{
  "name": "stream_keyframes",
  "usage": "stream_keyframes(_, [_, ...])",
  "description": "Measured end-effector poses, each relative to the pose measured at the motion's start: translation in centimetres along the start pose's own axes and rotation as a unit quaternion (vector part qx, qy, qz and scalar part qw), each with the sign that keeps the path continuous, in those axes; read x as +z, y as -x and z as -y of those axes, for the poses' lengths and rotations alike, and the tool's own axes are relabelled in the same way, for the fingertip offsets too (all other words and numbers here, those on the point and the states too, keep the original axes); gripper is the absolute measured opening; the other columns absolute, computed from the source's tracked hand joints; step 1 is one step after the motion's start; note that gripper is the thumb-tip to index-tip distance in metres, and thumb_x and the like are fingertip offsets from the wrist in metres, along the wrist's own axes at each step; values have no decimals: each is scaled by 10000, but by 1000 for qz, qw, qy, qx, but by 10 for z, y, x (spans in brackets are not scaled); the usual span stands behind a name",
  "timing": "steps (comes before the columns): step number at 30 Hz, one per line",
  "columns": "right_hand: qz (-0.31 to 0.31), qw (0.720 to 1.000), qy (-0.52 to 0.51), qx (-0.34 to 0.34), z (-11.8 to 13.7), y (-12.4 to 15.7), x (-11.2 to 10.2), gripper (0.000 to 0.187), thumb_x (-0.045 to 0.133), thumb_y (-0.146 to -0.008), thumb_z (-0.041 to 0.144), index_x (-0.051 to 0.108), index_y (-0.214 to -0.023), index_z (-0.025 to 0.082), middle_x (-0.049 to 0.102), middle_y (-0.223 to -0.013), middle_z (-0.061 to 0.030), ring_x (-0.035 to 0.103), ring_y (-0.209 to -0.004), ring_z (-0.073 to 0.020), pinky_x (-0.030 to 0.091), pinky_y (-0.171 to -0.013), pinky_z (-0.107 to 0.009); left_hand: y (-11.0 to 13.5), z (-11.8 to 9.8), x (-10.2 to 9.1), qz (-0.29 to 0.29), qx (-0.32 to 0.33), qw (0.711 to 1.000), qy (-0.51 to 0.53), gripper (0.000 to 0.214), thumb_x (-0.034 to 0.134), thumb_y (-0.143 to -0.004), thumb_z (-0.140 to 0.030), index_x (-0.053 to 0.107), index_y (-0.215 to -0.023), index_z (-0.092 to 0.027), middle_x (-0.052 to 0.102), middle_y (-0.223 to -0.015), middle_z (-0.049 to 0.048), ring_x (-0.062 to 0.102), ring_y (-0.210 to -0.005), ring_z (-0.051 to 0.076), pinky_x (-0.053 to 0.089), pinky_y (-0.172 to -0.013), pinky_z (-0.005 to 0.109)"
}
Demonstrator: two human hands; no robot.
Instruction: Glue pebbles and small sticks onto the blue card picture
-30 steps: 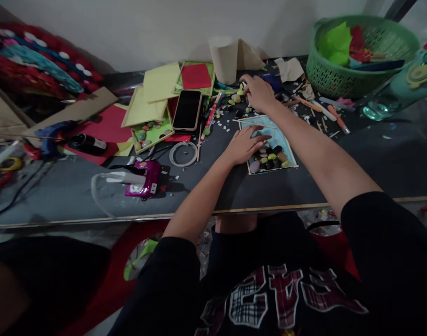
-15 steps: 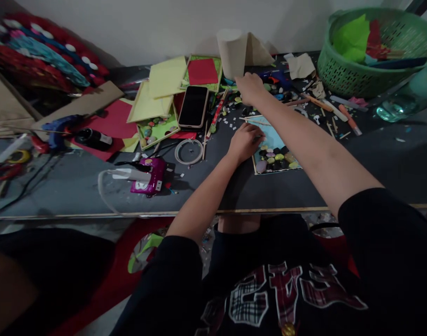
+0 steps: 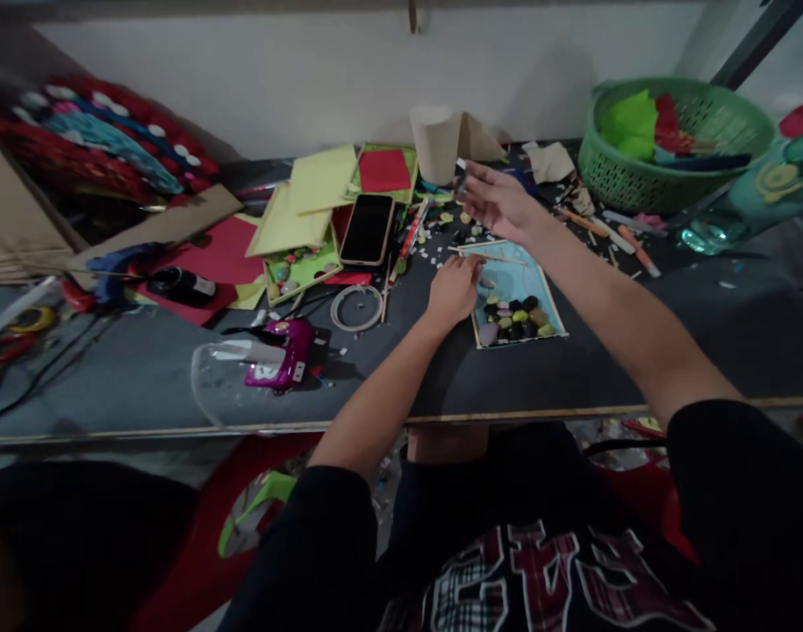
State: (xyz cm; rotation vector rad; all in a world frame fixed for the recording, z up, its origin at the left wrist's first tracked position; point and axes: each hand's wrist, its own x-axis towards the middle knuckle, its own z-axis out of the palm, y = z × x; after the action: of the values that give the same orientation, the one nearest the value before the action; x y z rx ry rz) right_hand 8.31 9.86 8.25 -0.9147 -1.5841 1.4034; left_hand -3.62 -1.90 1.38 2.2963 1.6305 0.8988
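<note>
A blue panel (image 3: 529, 281) edged with thin wooden sticks lies flat on the dark table, with black, yellow, purple and brown pebbles (image 3: 516, 320) grouped along its near part. At the panel's left edge rests my left hand (image 3: 454, 290), fingers bent and closed on that edge, beside a thin stick (image 3: 490, 255) lying across the top. My right hand (image 3: 503, 200) is raised beyond the panel, palm partly turned up. Its thumb and fingers pinch a small dark thing with a whitish end; blur hides what it is.
Loose pebbles and paper scraps surround a white paper cup (image 3: 435, 145) at the back. A green basket (image 3: 670, 184) and a bottle (image 3: 749, 206) stand right. Leftward lie a phone (image 3: 368, 230), a tape ring (image 3: 356, 308), a purple power adapter (image 3: 281, 355) and a glue gun (image 3: 118, 263).
My right hand has lifted from the pebbles by the cup and turned its palm up, a small thing in its fingers. My left hand stays at the panel's edge. The view has tilted up.
</note>
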Motion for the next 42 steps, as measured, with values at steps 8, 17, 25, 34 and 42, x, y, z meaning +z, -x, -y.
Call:
stream_keyframes(8, [6,994,-110,28,-13,121,-22,768,912,-633,437,551,-1290,268,705,-881,28,701,-840,-149,619,-787,-283,4,0,1,-139,98,980,107,674,409,-954,-694,447,-1422,-210,680,-1160,114,645,-1005,208,508,-935,343])
stream_keyframes(17, [-51,996,-67,31,-39,124,-27,832,932,-576,417,555,-1294,234,713,-743,45,700,-715,-145,624,-712,-278,2,-3,6,-66,175,971,148,549,423,-988,-613,641,-1295,-213,660,-1224,117,633,-1139,208,543,-934,328])
stream_keyframes(25, [-46,993,-78,73,-38,126,-28,662,888,-684,302,587,-1267,218,745,-833,17,728,-745,-135,655,-738,-271,2,-1,4,-43,153,974,164,547,442,-976,-628,648,-1264,-212,682,-1244,114,643,-1160,229,541,-955,346])
stream_keyframes(34, [-74,997,-1,31,-44,124,-27,845,899,-669,466,497,-1382,254,756,-1097,-58,746,-927,-212,640,-898,-395,-2,7,14,-71,81,946,306,540,506,-949,-650,662,-1242,-224,723,-1196,88,691,-1057,200,561,-876,316])
stream_keyframes(42, [-26,999,-4,-43,-38,127,-19,1100,859,-562,694,394,-1477,298,654,-1360,-72,629,-1255,-275,517,-1106,-466,-2,7,28,-61,9,907,417,535,604,-864,-701,621,-1118,-230,739,-927,41,719,-820,158,586,-741,290])
